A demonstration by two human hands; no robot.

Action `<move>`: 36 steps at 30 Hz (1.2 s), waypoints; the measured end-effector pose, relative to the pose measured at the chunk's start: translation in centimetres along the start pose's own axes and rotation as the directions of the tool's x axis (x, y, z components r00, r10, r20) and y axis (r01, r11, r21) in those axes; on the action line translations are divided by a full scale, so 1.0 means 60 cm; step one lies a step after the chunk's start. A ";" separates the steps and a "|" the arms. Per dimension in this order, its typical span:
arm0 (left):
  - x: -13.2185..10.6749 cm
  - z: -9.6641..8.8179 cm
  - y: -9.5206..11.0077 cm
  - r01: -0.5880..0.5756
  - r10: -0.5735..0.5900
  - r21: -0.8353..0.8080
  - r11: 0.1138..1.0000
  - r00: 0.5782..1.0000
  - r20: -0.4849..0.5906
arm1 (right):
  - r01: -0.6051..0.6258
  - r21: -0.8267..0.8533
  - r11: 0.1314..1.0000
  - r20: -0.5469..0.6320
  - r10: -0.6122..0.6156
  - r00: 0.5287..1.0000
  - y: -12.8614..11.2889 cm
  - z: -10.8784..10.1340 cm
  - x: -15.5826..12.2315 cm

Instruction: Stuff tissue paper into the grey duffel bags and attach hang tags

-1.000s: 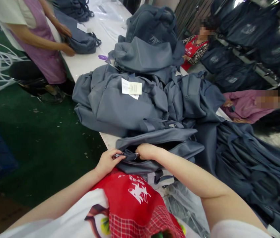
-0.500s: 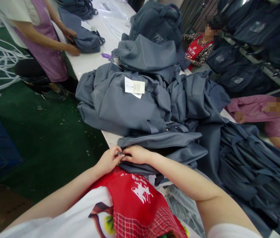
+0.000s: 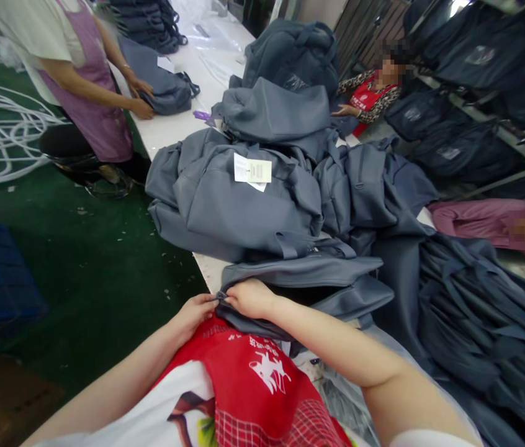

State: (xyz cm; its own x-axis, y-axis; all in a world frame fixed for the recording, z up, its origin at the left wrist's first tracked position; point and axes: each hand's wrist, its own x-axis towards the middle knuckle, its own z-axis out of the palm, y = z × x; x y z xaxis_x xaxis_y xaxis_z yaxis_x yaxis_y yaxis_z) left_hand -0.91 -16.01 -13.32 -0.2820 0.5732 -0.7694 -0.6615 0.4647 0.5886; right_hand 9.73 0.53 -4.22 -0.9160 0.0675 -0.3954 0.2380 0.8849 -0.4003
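Head cam: the left hand (image 3: 197, 311) has thumb and fingers pinched on the left end of an open grey bag (image 3: 309, 271), and the right hand (image 3: 249, 298) is clamped on it too, right beside. Bag's at the near end of the counter (image 3: 208, 268), kinda gaping, just in front of a bulky tagged bag (image 3: 239, 214).

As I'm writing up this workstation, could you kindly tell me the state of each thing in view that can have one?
Near bag: mouth gaping open.
Left hand: pinching the near bag's left end.
Right hand: fingers closed at that same end.
Tagged bag: lying down, paper tags on top.
Black stool: upright.
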 end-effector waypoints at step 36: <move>-0.024 0.004 0.031 -0.178 0.452 0.929 0.325 0.892 0.013 | 0.107 -0.224 0.969 0.189 -0.065 0.980 -0.071 0.045 0.078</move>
State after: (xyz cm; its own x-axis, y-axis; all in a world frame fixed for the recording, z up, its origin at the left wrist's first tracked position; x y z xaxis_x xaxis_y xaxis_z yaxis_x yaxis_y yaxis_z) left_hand -1.59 -15.80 -11.08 -0.5413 0.7303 -0.4168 0.4812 0.6755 0.5587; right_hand 5.27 -4.15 -6.59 -0.8521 -0.0783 -0.5174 0.0598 0.9677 -0.2449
